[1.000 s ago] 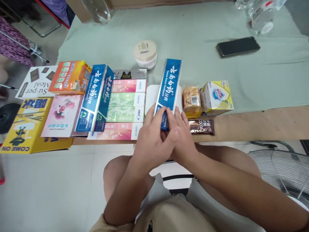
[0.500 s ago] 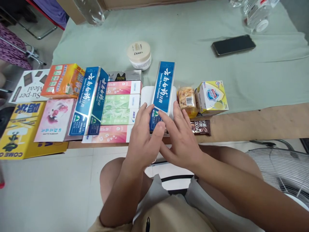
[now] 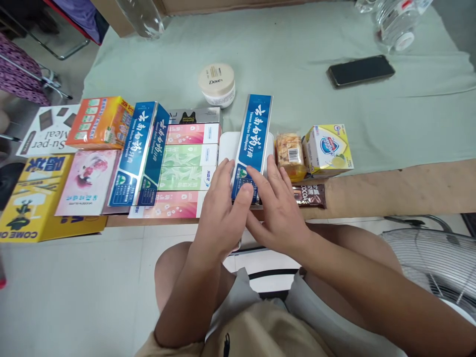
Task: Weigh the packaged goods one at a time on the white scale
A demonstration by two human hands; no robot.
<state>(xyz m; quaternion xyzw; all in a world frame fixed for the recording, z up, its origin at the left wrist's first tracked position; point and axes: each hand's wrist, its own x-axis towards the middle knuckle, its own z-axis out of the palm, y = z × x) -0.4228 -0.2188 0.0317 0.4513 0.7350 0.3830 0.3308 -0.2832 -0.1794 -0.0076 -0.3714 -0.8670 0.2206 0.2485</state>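
My left hand (image 3: 220,210) lies at the table's front edge, fingers stretched out and thumb apart, over the near left part of a white box or case (image 3: 227,146). My right hand (image 3: 278,210) is beside it with fingers spread, at the near right side. Between the two hands a blue toothpaste box (image 3: 255,131) lies on the white case, its near end by my thumb and right fingers. Whether the fingertips touch it I cannot tell. Neither hand grips anything. To the right sit a packaged snack (image 3: 289,151), a yellow soap box (image 3: 327,148) and a brown cocoa packet (image 3: 314,196).
Left of my hands lie pink and green toothpaste boxes (image 3: 188,156), two blue toothpaste boxes (image 3: 130,153), an orange pack (image 3: 98,121) and a yellow carton (image 3: 35,203). Farther back are a Dove jar (image 3: 217,84), a phone (image 3: 360,71) and plastic bottles (image 3: 396,25). A fan (image 3: 435,267) stands right.
The camera view has shifted very slightly, so the goods appear a little farther right. My hands and the things around them hold practically the same places.
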